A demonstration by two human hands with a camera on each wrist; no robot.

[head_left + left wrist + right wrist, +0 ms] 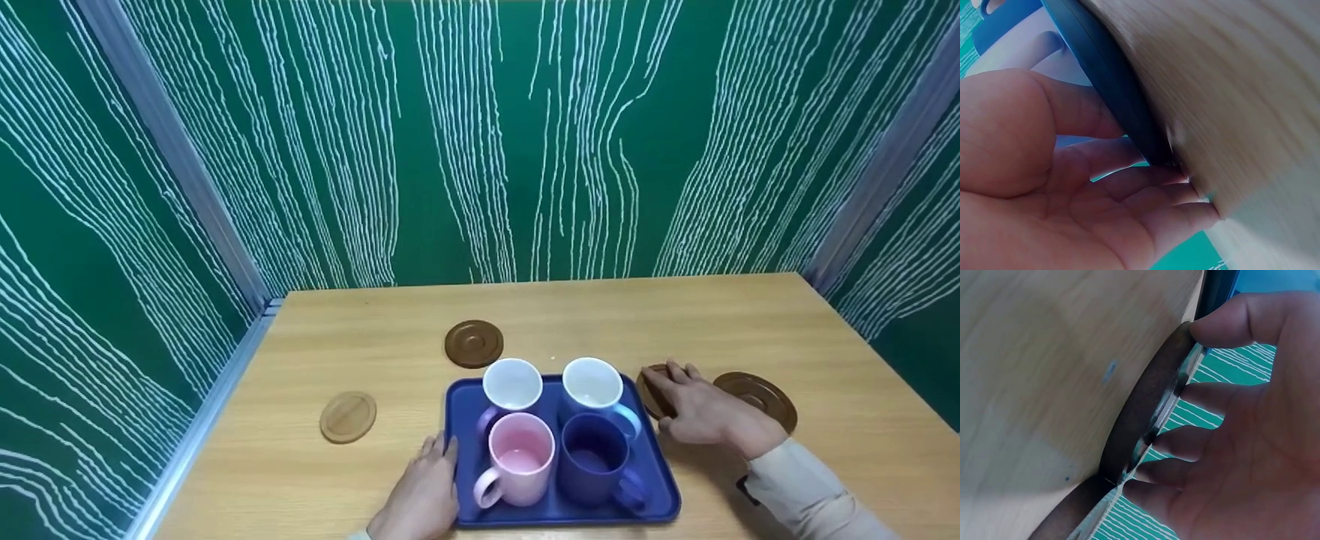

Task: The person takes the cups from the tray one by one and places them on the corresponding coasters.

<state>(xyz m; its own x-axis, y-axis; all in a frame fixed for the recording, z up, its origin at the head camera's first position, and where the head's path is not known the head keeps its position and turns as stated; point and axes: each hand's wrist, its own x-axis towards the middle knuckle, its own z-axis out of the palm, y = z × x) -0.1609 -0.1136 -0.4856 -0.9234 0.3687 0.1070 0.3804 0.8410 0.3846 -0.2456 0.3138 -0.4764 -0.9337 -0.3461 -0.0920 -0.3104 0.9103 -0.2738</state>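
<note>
My left hand (422, 487) lies along the left edge of a blue tray (469, 514). In the left wrist view its thumb touches the tray's rim and the other fingertips rest on the table. My right hand (701, 409) reaches over a dark brown round coaster (651, 403) at the tray's right side. Its fingertips rest on the coaster's top and its thumb is at the rim. On the tray stand a pink mug (521, 480), a dark blue mug (589, 480), a white-lined mug with a purple handle (512, 386), and another with a light blue handle (592, 384).
A second dark coaster (776, 401) lies right of the right hand, meeting the first in the right wrist view. Another dark coaster (474, 343) lies behind the tray. A pale wooden coaster (348, 417) sits at the left. Green walls with white lines border the table (360, 315).
</note>
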